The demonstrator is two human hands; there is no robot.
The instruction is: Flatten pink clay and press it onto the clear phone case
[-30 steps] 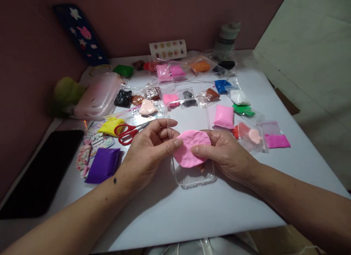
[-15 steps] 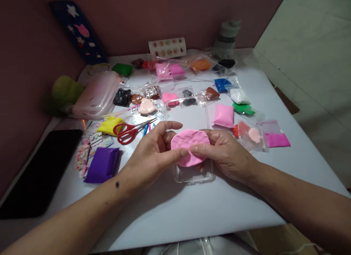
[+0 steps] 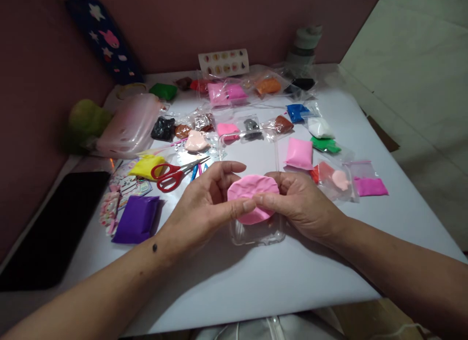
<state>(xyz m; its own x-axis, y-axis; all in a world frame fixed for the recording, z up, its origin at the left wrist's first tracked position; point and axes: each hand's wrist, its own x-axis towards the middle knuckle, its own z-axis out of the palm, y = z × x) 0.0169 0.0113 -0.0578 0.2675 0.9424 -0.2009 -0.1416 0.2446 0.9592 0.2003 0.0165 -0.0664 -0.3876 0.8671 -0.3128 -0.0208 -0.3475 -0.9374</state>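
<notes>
A flattened, wrinkled round of pink modelling clay (image 3: 253, 185) is held between both hands, above a clear phone case (image 3: 258, 236). My left hand (image 3: 204, 198) grips its left side, thumb pressed on the top face, index finger stretched loosely beyond. From the right, my right hand (image 3: 302, 198) pinches it, thumb on top almost meeting the left thumb near the middle. The fingers beneath the clay are mostly hidden. Whether the clay touches the case, I cannot tell.
Red-handled scissors (image 3: 171, 177), a yellow packet (image 3: 148, 166) and a purple packet (image 3: 136, 220) lie left. A black tablet-like slab (image 3: 54, 228) is at the far left. Several clay packets, including a pink one (image 3: 299, 153), spread behind and right. A bottle (image 3: 305, 45) stands at the back.
The thumbs have come slightly closer together on the clay, and its surface has shifted a little. Both hands keep their hold over the phone case.
</notes>
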